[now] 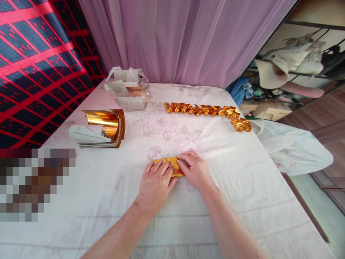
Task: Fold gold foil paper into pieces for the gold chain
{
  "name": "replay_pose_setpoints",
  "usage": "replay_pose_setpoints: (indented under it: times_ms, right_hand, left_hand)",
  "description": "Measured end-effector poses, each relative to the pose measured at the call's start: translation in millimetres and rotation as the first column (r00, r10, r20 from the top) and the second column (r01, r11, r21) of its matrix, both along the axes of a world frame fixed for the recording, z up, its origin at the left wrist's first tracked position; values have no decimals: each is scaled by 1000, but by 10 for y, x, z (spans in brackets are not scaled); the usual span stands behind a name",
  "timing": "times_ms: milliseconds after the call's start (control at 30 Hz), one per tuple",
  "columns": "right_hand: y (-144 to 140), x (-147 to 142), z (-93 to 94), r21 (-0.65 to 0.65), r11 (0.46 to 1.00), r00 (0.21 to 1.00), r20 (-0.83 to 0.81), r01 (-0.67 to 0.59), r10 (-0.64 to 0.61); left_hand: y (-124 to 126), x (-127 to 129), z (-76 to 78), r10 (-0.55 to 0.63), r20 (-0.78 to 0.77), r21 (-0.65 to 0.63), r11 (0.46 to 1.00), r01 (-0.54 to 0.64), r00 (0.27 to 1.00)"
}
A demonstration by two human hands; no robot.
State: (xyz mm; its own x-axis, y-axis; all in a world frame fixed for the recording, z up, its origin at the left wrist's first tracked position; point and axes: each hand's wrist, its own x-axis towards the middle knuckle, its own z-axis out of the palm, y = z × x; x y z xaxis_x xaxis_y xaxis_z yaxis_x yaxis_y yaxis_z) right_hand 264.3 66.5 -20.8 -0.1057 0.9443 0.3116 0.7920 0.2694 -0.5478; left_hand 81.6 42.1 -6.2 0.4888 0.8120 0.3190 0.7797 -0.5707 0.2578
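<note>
Note your left hand [154, 181]: it lies palm down on the folded gold strip [177, 169], fingers slightly spread and pressing it against the counter [107, 201]. Your right hand [198, 171] is at the strip's right end, with its thumb and fingertips touching the upper corner; whether they pinch the strip cannot be told. The strip lies lengthwise between both hands, mostly covered by the left. Beyond and to the left of your left hand, locate the curved stack of gold and white sheets [121, 129]; farther away, behind that stack, is the clear plastic bag [141, 99] containing more sheets. Beyond your right hand, a row of folded gold pieces [205, 110] extends rightward, with two gold pieces [239, 125] nearer you at its right end. To the far right of your right hand, the white plastic bag [296, 147] carries faint coloured marks, too blurred to read.
</note>
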Motion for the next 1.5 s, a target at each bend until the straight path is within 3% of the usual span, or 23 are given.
replay_pose_setpoints:
  times_ms: [400,700,1067,1500]
  right_hand:
    - [0,1,-7,11,1000,1000,0,-1,1]
    - [0,16,-14,23,999,999,16,-32,32]
    - [-6,5,4,24,999,999,9,-34,34]
    - [-17,14,-14,-7,999,999,5,-33,33]
  left_hand:
    - [28,-32,1,-28,-10,28,999,28,1000]
    - [167,-158,14,-129,-31,68,989,131,991]
    - [10,-15,1,-33,-50,23,999,34,998]
    - [-18,0,4,2,-19,-14,1000,-3,1000]
